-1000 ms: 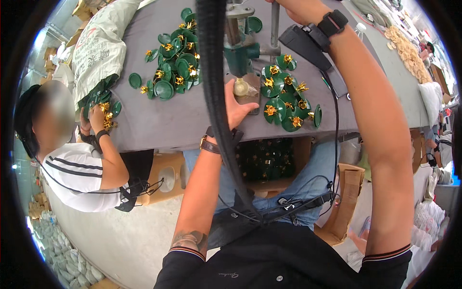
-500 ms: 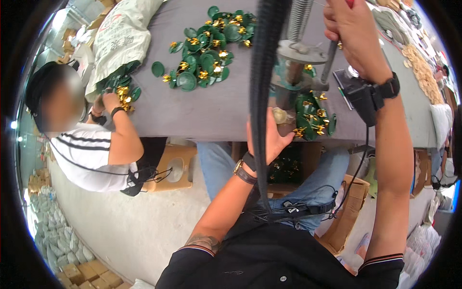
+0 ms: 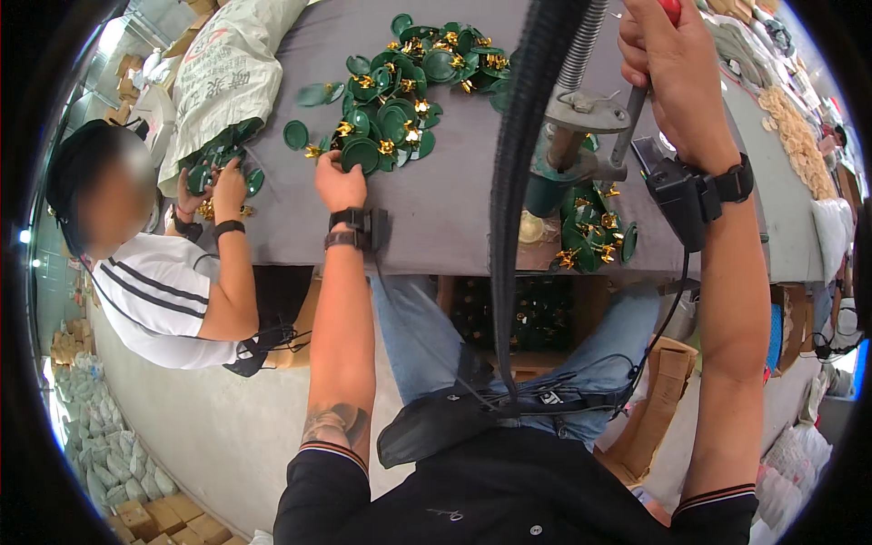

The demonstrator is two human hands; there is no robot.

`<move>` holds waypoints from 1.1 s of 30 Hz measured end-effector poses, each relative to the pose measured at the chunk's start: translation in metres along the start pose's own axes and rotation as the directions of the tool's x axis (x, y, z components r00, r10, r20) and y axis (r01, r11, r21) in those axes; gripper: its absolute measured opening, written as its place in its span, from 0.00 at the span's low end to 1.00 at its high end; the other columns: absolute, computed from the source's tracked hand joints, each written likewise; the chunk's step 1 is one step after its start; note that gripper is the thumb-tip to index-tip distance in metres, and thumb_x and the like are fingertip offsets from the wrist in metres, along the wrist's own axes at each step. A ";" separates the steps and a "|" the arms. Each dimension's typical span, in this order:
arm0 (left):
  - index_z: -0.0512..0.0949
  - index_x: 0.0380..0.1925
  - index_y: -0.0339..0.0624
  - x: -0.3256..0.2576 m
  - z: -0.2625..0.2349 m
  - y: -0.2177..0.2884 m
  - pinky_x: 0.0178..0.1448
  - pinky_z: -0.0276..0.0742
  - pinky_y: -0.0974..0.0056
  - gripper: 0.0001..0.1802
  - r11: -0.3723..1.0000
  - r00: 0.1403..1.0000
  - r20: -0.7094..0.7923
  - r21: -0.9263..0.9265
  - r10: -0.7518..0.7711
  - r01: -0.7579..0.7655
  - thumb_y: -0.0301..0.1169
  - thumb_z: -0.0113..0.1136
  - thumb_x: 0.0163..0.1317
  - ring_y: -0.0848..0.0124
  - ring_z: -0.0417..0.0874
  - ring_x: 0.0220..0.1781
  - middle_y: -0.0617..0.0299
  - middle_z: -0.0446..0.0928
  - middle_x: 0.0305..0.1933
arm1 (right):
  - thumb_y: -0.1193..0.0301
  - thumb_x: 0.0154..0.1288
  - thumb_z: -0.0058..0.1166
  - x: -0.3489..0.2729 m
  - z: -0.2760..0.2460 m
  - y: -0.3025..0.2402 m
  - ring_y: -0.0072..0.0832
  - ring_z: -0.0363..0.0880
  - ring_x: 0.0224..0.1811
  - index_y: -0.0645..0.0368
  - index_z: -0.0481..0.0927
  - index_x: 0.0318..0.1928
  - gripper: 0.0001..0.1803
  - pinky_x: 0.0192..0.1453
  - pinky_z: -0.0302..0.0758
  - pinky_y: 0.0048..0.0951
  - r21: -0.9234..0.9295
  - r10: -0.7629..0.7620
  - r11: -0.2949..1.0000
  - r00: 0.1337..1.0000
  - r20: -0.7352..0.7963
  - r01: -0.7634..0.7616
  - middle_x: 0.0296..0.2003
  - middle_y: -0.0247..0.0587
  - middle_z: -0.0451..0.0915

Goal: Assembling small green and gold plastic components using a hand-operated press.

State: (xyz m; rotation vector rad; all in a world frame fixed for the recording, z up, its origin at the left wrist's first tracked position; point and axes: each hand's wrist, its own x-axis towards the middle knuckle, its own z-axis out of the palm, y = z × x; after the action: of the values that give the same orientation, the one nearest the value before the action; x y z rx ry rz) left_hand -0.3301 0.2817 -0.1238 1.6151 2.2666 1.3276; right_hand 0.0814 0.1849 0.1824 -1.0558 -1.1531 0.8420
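Note:
My left hand (image 3: 341,187) reaches to the near edge of a pile of green discs with gold clips (image 3: 400,100). Its fingers are closed at the rim of one dark green disc (image 3: 361,155); the fingertips are partly hidden. My right hand (image 3: 677,86) is wrapped round the lever (image 3: 627,136) of a hand press, below its red knob (image 3: 671,9). The press (image 3: 552,173) has a green body and a spring above. A pale round piece (image 3: 531,227) sits at its foot, with no hand on it. A thick black strap partly hides the press.
Beside the press lies a smaller heap of discs with gold clips (image 3: 590,232). At left a co-worker (image 3: 173,300) handles green discs at the mouth of a white sack (image 3: 232,73). Under the table stands a box of discs (image 3: 513,313). A cardboard box (image 3: 658,400) stands by my leg.
My left hand has left the foot of the press and moved left to the disc pile. My right hand stays on the lever. The co-worker's hands have risen slightly.

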 end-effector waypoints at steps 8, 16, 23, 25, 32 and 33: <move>0.84 0.42 0.38 -0.109 -0.076 0.048 0.55 0.81 0.49 0.16 0.900 0.821 0.387 -0.062 0.420 -0.431 0.14 0.62 0.53 0.46 0.84 0.51 0.48 0.80 0.51 | 0.64 0.83 0.57 0.001 -0.011 0.005 0.12 0.59 0.18 0.46 0.71 0.46 0.08 0.20 0.58 0.20 0.029 -0.020 0.999 1.000 0.025 0.019 0.23 0.22 0.65; 0.88 0.51 0.37 -0.100 -0.062 0.054 0.48 0.81 0.60 0.22 0.980 0.907 0.375 -0.121 0.190 -0.155 0.30 0.81 0.55 0.64 0.82 0.40 0.55 0.84 0.42 | 0.64 0.83 0.56 -0.001 -0.011 0.005 0.12 0.59 0.19 0.47 0.71 0.47 0.07 0.21 0.59 0.19 0.037 -0.045 0.998 0.998 0.041 0.044 0.25 0.22 0.66; 0.90 0.42 0.39 -0.165 -0.059 0.164 0.42 0.77 0.60 0.14 0.793 0.644 0.501 -0.529 0.579 -0.301 0.30 0.79 0.55 0.63 0.80 0.37 0.59 0.82 0.36 | 0.64 0.84 0.55 -0.002 -0.010 0.009 0.13 0.61 0.20 0.48 0.71 0.49 0.07 0.22 0.60 0.19 0.003 -0.065 0.998 0.995 0.071 0.065 0.27 0.24 0.67; 0.90 0.42 0.40 -0.171 -0.044 0.180 0.42 0.77 0.58 0.15 0.799 0.693 0.435 -0.483 0.574 -0.359 0.32 0.79 0.54 0.60 0.80 0.38 0.57 0.83 0.36 | 0.63 0.84 0.55 0.000 -0.013 0.009 0.13 0.61 0.20 0.48 0.70 0.48 0.08 0.23 0.60 0.19 0.020 -0.065 0.998 0.996 0.058 0.064 0.26 0.25 0.67; 0.89 0.40 0.39 -0.184 -0.011 0.187 0.43 0.78 0.59 0.15 0.785 0.637 0.481 -0.505 0.602 -0.360 0.33 0.80 0.54 0.59 0.81 0.38 0.56 0.83 0.36 | 0.63 0.84 0.55 -0.010 -0.012 -0.001 0.12 0.61 0.20 0.48 0.72 0.48 0.07 0.23 0.62 0.22 0.045 -0.115 0.993 0.989 0.096 0.111 0.26 0.25 0.68; 0.89 0.40 0.39 -0.184 -0.007 0.185 0.42 0.78 0.58 0.15 0.796 0.642 0.497 -0.507 0.584 -0.331 0.32 0.80 0.54 0.59 0.81 0.38 0.55 0.83 0.35 | 0.64 0.84 0.54 -0.013 -0.015 -0.004 0.13 0.64 0.22 0.49 0.73 0.48 0.06 0.25 0.64 0.22 0.117 -0.080 0.991 0.987 0.137 0.064 0.27 0.25 0.69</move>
State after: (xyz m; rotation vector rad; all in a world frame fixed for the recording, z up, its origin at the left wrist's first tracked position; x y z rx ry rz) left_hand -0.1129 0.1462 -0.0721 2.1466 1.1522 0.9527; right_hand 0.0934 0.1685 0.1813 -0.8684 -1.2409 0.9253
